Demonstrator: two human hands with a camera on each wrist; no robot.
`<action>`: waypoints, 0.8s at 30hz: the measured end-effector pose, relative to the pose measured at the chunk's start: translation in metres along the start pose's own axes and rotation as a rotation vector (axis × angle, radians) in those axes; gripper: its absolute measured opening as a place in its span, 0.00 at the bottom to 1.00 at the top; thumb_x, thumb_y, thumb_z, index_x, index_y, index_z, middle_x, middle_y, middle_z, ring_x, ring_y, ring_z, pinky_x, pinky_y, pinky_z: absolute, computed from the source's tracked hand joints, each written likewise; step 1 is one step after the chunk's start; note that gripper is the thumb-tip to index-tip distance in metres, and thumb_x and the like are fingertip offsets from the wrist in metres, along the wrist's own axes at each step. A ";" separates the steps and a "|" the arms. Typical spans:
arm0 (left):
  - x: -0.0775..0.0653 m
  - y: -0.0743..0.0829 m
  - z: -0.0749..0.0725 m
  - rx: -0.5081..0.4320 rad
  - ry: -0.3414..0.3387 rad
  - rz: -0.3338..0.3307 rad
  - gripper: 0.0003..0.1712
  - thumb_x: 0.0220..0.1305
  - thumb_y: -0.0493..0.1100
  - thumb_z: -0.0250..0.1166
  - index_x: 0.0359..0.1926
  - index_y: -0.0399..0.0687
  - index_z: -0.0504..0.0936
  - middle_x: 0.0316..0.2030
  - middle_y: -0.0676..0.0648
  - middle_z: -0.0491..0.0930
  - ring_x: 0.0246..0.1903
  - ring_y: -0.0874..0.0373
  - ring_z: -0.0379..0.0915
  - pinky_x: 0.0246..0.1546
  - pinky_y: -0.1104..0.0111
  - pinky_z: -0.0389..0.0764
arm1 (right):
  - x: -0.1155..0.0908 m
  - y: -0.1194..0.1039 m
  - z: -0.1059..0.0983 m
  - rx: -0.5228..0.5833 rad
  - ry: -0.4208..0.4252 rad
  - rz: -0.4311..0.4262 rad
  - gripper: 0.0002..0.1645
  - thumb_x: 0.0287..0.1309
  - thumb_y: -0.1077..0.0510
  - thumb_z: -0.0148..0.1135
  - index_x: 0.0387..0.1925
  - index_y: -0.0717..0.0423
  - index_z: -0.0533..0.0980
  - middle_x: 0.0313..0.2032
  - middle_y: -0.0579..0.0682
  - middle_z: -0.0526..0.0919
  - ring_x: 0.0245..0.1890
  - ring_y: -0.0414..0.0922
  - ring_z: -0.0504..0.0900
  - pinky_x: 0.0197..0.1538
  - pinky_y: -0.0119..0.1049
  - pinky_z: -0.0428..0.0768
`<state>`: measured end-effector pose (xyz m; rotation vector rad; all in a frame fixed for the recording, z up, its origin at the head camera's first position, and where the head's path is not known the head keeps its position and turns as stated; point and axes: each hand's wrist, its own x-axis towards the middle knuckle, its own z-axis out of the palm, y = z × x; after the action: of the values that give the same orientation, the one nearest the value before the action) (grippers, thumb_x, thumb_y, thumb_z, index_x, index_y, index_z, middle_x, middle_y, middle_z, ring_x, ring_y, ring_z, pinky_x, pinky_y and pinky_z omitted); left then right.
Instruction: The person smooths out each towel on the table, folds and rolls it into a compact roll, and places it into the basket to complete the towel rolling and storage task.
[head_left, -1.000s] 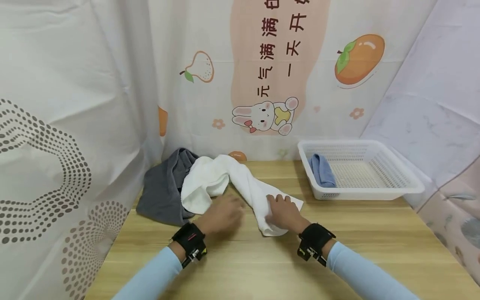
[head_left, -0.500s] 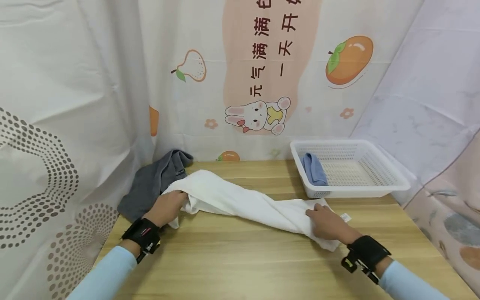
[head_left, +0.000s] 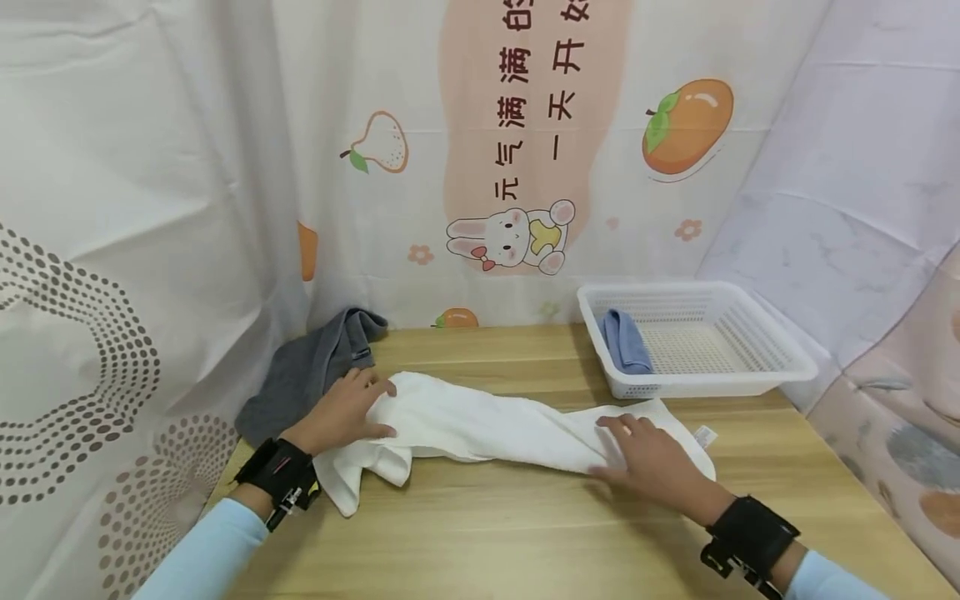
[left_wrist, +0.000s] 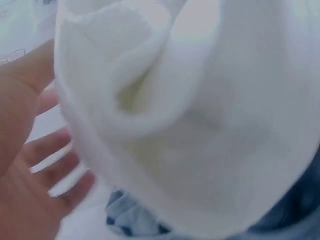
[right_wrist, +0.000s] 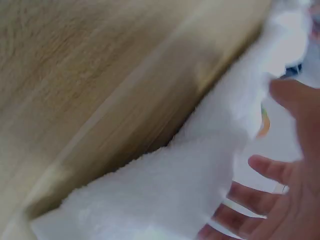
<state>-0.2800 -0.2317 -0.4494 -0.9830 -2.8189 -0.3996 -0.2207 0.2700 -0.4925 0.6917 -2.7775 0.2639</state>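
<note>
A white towel [head_left: 480, 425] lies stretched sideways across the wooden table, twisted along its length, with a small tag [head_left: 705, 437] at its right end. Over its bunched left end is my left hand [head_left: 347, 414], thumb and fingers spread apart. That hand [left_wrist: 35, 165] shows at the edge of the cloth in the left wrist view, its fingertips partly behind the towel. My right hand [head_left: 656, 467] hovers at the towel's right part with loosely extended fingers. In the right wrist view, the right hand [right_wrist: 280, 190] has its fingers spread beside the cloth; whether they touch it I cannot tell.
A grey towel [head_left: 288, 383] is heaped at the back left, close to my left hand. At the back right stands a white plastic basket [head_left: 720, 385] with a folded blue cloth [head_left: 626, 342] inside. Printed curtains [head_left: 360, 225] border the table [head_left: 480, 533] behind and at the sides.
The white towel, curved and bunched before, has been drawn out sideways and lowered flat. My hands moved apart, gripped its ends half a second ago, and their fingers have since loosened.
</note>
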 end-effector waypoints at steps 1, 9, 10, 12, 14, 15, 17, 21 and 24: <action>-0.002 -0.001 0.002 -0.001 -0.021 0.001 0.23 0.59 0.53 0.77 0.51 0.48 0.82 0.45 0.47 0.77 0.43 0.50 0.73 0.41 0.55 0.75 | 0.002 -0.003 0.001 -0.021 -0.008 -0.027 0.34 0.54 0.47 0.76 0.58 0.57 0.76 0.42 0.56 0.83 0.39 0.56 0.82 0.37 0.52 0.81; -0.006 -0.005 0.010 -0.092 -0.162 0.030 0.10 0.66 0.49 0.72 0.41 0.52 0.82 0.41 0.52 0.73 0.39 0.59 0.70 0.40 0.63 0.76 | 0.016 0.014 -0.026 0.289 -0.116 0.050 0.15 0.59 0.66 0.62 0.49 0.56 0.79 0.34 0.47 0.82 0.32 0.41 0.77 0.36 0.39 0.76; -0.007 -0.005 0.011 -0.100 -0.165 0.033 0.17 0.63 0.54 0.74 0.44 0.51 0.81 0.43 0.51 0.73 0.41 0.58 0.70 0.42 0.62 0.76 | 0.017 0.019 -0.033 0.388 -0.157 0.082 0.14 0.63 0.66 0.59 0.50 0.56 0.80 0.39 0.49 0.83 0.36 0.42 0.77 0.40 0.40 0.76; -0.010 -0.006 0.012 -0.114 -0.180 0.029 0.31 0.54 0.63 0.75 0.50 0.49 0.79 0.47 0.49 0.74 0.46 0.55 0.71 0.46 0.60 0.77 | 0.020 0.030 -0.044 0.533 -0.227 0.133 0.14 0.69 0.65 0.54 0.51 0.57 0.80 0.48 0.52 0.83 0.45 0.46 0.78 0.47 0.41 0.76; -0.013 -0.005 0.012 -0.122 -0.198 0.021 0.42 0.48 0.67 0.76 0.56 0.47 0.76 0.51 0.46 0.75 0.50 0.52 0.72 0.50 0.56 0.77 | 0.022 0.039 -0.046 0.522 -0.228 0.131 0.14 0.69 0.66 0.54 0.50 0.60 0.81 0.49 0.55 0.84 0.48 0.50 0.80 0.50 0.45 0.78; -0.014 -0.004 0.010 -0.126 -0.211 0.016 0.45 0.47 0.68 0.77 0.58 0.47 0.76 0.53 0.45 0.75 0.52 0.50 0.72 0.52 0.55 0.76 | 0.022 0.041 -0.043 0.471 -0.201 0.106 0.14 0.66 0.68 0.56 0.49 0.61 0.82 0.48 0.56 0.84 0.47 0.51 0.81 0.49 0.46 0.79; -0.016 -0.001 0.007 -0.150 -0.252 0.006 0.45 0.49 0.67 0.78 0.62 0.48 0.76 0.54 0.46 0.74 0.51 0.52 0.72 0.51 0.55 0.76 | 0.018 0.040 -0.032 0.301 -0.052 0.001 0.16 0.55 0.73 0.62 0.45 0.62 0.82 0.42 0.55 0.84 0.41 0.52 0.81 0.42 0.46 0.80; -0.017 0.001 0.004 -0.148 -0.285 0.071 0.30 0.63 0.60 0.73 0.60 0.52 0.82 0.49 0.49 0.73 0.44 0.58 0.71 0.45 0.61 0.76 | 0.006 0.014 -0.006 0.067 0.220 -0.138 0.19 0.41 0.74 0.71 0.40 0.60 0.82 0.34 0.50 0.79 0.30 0.46 0.77 0.31 0.41 0.78; -0.016 0.000 0.004 -0.108 -0.212 0.167 0.17 0.71 0.51 0.68 0.56 0.50 0.85 0.45 0.50 0.75 0.40 0.61 0.71 0.40 0.66 0.76 | 0.000 -0.011 0.006 0.022 0.119 -0.162 0.17 0.57 0.55 0.74 0.46 0.57 0.81 0.37 0.49 0.79 0.33 0.45 0.79 0.35 0.42 0.80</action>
<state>-0.2672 -0.2397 -0.4570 -1.3475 -2.8932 -0.4566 -0.2167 0.2591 -0.4966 0.8710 -2.5925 0.2930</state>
